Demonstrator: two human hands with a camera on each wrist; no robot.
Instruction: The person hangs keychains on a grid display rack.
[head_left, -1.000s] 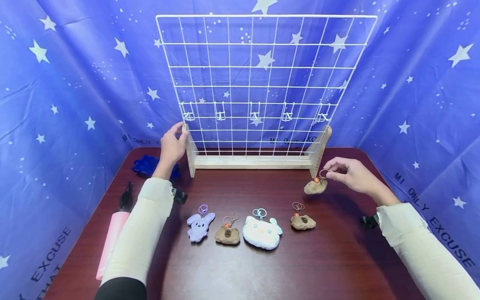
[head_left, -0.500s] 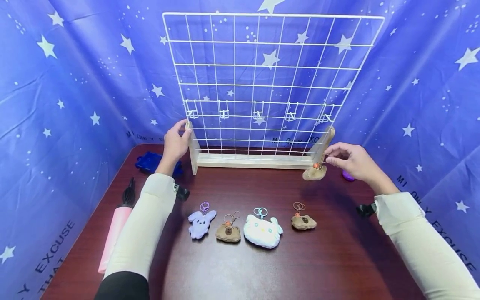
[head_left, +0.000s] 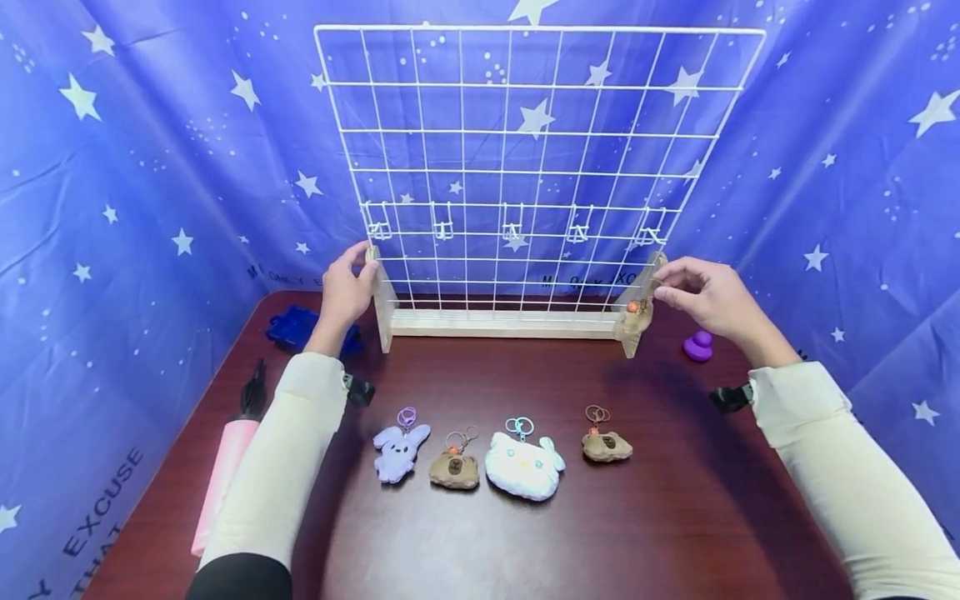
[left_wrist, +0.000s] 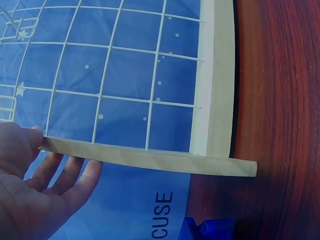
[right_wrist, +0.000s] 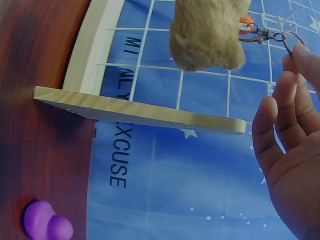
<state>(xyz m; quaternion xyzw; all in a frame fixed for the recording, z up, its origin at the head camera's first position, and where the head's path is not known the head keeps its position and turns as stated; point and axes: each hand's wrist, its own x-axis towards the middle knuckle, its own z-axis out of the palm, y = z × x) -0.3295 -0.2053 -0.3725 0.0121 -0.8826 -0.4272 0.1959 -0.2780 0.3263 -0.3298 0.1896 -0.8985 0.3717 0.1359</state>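
My left hand (head_left: 347, 287) holds the upper end of the rack's left wooden side piece (left_wrist: 145, 157), thumb on one side and fingers on the other. A white wire grid rack (head_left: 510, 131) stands in that wooden base, with several white hooks (head_left: 512, 232) in a row across it. Just outside its right side piece, my right hand (head_left: 716, 304) pinches the metal ring of a brown plush keychain (right_wrist: 207, 37). The plush hangs below the fingers in the head view, in front of the right side piece, with an orange ball (head_left: 633, 307) at its top.
On the table lie a lilac rabbit plush keychain (head_left: 399, 454), two brown ones (head_left: 454, 472) and a white cat-like one (head_left: 523, 467). A purple duck-shaped thing (head_left: 698, 347) sits at right. A blue object (head_left: 292, 327) and a pink cylinder with black top (head_left: 225, 483) are at left.
My right hand has risen with the brown plush keychain, from near the table to beside the right side piece, uncovering the purple thing. My left hand stays on the left side piece.
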